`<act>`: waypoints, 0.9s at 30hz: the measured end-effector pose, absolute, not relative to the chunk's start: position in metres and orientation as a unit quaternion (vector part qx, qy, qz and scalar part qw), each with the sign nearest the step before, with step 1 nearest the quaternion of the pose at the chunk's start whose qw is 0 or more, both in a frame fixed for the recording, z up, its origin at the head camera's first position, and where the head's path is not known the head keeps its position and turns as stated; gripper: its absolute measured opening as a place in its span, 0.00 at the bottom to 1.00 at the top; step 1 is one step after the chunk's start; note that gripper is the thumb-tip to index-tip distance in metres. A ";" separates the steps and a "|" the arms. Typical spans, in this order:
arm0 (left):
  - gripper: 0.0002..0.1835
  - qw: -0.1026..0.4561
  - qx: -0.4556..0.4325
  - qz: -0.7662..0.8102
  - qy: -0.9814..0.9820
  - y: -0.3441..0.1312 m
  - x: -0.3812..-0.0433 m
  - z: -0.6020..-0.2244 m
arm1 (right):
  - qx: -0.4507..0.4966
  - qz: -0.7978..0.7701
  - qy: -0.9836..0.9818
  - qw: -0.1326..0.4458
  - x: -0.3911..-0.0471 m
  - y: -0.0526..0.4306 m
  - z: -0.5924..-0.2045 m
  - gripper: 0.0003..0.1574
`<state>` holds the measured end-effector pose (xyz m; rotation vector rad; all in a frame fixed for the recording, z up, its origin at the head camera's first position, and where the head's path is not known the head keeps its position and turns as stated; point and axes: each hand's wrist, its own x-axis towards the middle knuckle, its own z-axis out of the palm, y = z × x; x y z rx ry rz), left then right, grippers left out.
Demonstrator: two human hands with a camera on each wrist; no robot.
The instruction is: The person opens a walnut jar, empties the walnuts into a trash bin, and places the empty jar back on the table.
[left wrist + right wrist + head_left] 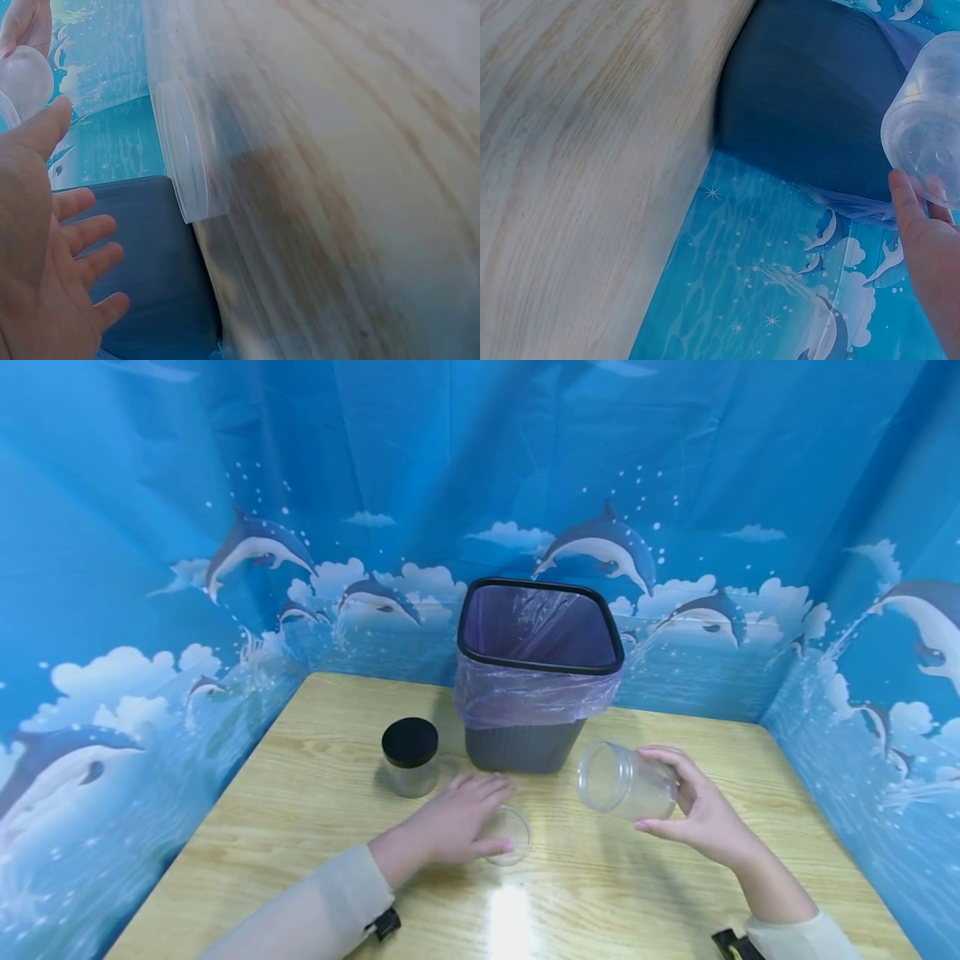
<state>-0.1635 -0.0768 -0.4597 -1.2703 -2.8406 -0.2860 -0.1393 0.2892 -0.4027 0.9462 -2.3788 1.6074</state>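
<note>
My right hand [701, 806] grips a clear plastic jar [637, 783] by its base end. The jar is tilted on its side above the table, its uncovered mouth facing left, and looks empty. In the right wrist view, fingertips [900, 180] touch the jar's base. My left hand [465, 818], fingers spread, is over a thin clear round lid [517, 839] lying on the table and partly covers it. The left wrist view shows this hand [52, 225] apart from the clear lid [184, 150], holding nothing. Left of it stands another clear jar [412, 777] with a black lid [410, 742].
A dark grey bin [521, 747] with a purple liner bag [536, 693] stands at the back of the wood-grain table [300, 793], behind both hands. Blue dolphin-print curtains [390, 510] enclose the table at the back and sides.
</note>
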 end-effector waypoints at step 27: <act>0.52 -0.047 -0.400 -0.042 -0.914 -0.069 -0.162 -0.469 | 0.308 0.525 -0.792 0.040 -0.142 0.291 -0.410 0.58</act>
